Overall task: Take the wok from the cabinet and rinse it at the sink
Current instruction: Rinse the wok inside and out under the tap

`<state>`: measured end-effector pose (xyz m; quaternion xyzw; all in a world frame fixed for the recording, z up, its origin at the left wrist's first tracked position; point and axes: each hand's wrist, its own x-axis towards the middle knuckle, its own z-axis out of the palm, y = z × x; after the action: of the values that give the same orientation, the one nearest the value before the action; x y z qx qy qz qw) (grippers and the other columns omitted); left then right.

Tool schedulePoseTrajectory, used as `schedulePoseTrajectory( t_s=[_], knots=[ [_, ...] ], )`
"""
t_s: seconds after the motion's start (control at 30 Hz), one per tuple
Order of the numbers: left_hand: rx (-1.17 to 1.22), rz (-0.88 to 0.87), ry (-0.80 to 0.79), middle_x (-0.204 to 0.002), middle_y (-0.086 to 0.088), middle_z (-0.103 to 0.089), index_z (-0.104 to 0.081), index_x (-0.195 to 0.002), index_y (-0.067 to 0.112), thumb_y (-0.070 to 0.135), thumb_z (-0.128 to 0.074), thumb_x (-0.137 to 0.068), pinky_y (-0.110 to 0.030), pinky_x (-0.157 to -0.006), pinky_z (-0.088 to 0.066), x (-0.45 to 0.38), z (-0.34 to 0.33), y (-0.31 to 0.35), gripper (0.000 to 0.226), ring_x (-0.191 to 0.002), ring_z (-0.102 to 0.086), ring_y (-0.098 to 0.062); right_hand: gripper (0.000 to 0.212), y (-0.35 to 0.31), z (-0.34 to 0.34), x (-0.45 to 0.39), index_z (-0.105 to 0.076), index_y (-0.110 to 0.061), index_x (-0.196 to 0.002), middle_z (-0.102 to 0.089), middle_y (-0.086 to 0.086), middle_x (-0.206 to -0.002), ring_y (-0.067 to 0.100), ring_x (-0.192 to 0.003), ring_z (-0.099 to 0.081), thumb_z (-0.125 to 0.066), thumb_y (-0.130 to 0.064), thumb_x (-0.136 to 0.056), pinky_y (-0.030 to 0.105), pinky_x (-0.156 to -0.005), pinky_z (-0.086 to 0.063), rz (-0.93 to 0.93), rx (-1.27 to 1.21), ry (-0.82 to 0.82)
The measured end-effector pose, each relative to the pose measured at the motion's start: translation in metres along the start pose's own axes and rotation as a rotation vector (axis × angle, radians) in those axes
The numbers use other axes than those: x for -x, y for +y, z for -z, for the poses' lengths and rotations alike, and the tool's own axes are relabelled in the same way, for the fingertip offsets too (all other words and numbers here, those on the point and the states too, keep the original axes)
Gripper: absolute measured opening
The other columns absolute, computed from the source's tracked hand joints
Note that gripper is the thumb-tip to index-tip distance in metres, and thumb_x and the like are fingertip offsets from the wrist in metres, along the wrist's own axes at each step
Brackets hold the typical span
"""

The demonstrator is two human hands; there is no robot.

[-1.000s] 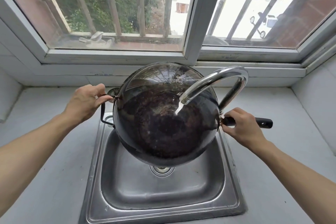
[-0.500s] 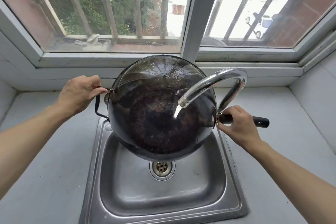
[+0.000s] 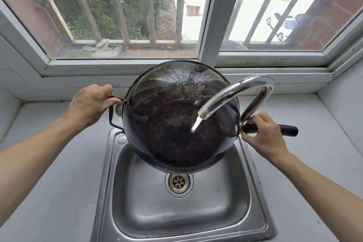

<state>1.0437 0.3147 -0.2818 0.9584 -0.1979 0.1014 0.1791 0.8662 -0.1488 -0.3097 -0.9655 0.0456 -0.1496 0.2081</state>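
Observation:
A dark, round wok (image 3: pixel 172 124) hangs tilted toward me over the back of the steel sink (image 3: pixel 176 212). My left hand (image 3: pixel 90 105) grips its small loop handle on the left. On the right, my right hand (image 3: pixel 264 133) holds the long black handle (image 3: pixel 287 130) close to the rim. A curved chrome faucet (image 3: pixel 237 92) arches over the wok's right side, and a thin stream of water (image 3: pixel 196 124) runs from its spout into the wet bowl.
The sink's drain (image 3: pixel 178 181) shows just below the wok's near edge. Grey countertop (image 3: pixel 59 182) spreads on both sides. A white-framed window (image 3: pixel 211 17) with outside bars stands right behind the wok, its sill close to the far rim.
The wok has risen and shifted back toward the window, tilting more steeply toward me, so the drain is now uncovered. Both hands kept their grips. Water keeps running.

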Motion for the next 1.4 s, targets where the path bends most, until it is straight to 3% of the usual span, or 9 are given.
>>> schedulePoseTrajectory(
  t_s=[0.3,0.43,0.57,0.83,0.93,1.2,1.4],
  knots=[
    [-0.001,0.001,-0.006,-0.070,-0.009,-0.052,-0.063,-0.086,0.012,0.042,-0.066,-0.086,-0.037,-0.060,-0.038,-0.013,0.002,0.002,0.031,-0.068,-0.050,-0.032,0.027,0.000,-0.002,-0.002,-0.061,-0.007,-0.080,-0.050,0.001,-0.082,0.023,-0.067,-0.058,-0.083,-0.014,-0.067,0.044,-0.067,-0.056,-0.025,0.029,0.026],
    [0.015,0.004,0.000,-0.075,-0.011,-0.056,-0.062,-0.088,0.015,0.044,-0.066,-0.086,-0.042,-0.063,-0.045,-0.025,0.006,0.002,0.030,-0.071,-0.053,-0.034,0.026,-0.003,-0.003,-0.002,-0.061,-0.007,-0.080,-0.050,0.001,-0.082,0.023,-0.067,-0.057,-0.083,-0.014,-0.068,0.043,-0.067,-0.055,-0.045,0.031,0.058],
    [0.021,-0.063,0.021,-0.075,-0.010,-0.057,-0.063,-0.087,0.011,0.039,-0.069,-0.085,-0.041,-0.063,-0.043,-0.038,0.015,0.006,0.028,-0.070,-0.051,-0.031,0.026,-0.007,-0.006,0.000,-0.061,-0.006,-0.078,-0.051,0.002,-0.082,0.024,-0.067,-0.057,-0.084,-0.012,-0.067,0.042,-0.067,-0.055,-0.067,0.028,0.101],
    [-0.039,-0.124,0.038,-0.079,-0.014,-0.063,-0.061,-0.083,0.013,0.036,-0.070,-0.084,-0.045,-0.062,-0.047,-0.047,0.037,-0.011,0.024,-0.077,-0.056,-0.036,0.027,-0.025,-0.028,0.012,-0.066,-0.006,-0.081,-0.054,0.004,-0.083,0.018,-0.068,-0.054,-0.085,-0.009,-0.063,0.026,-0.066,-0.048,-0.069,-0.003,0.197],
    [-0.057,-0.101,0.029,-0.079,-0.014,-0.062,-0.061,-0.083,0.016,0.038,-0.070,-0.084,-0.047,-0.064,-0.049,-0.044,0.045,-0.023,0.024,-0.077,-0.056,-0.037,0.027,-0.035,-0.037,0.013,-0.066,-0.008,-0.081,-0.056,0.005,-0.083,0.022,-0.069,-0.057,-0.085,-0.013,-0.063,0.036,-0.062,-0.052,-0.081,0.005,0.216],
    [-0.084,-0.145,0.058,-0.077,-0.012,-0.063,-0.064,-0.084,0.012,0.027,-0.074,-0.083,-0.047,-0.067,-0.048,-0.028,0.055,-0.038,0.018,-0.076,-0.056,-0.035,0.028,-0.052,-0.044,0.013,-0.065,-0.009,-0.079,-0.056,0.005,-0.081,0.023,-0.071,-0.055,-0.086,-0.012,-0.061,0.028,-0.064,-0.044,-0.057,0.027,0.253],
    [-0.092,-0.100,0.063,-0.075,-0.013,-0.062,-0.064,-0.083,0.011,0.026,-0.074,-0.083,-0.041,-0.064,-0.042,-0.019,0.057,-0.041,0.018,-0.073,-0.051,-0.032,0.028,-0.058,-0.042,0.012,-0.066,-0.009,-0.081,-0.057,0.004,-0.081,0.022,-0.071,-0.057,-0.086,-0.014,-0.062,0.033,-0.063,-0.050,-0.049,0.011,0.248]
  ],
)
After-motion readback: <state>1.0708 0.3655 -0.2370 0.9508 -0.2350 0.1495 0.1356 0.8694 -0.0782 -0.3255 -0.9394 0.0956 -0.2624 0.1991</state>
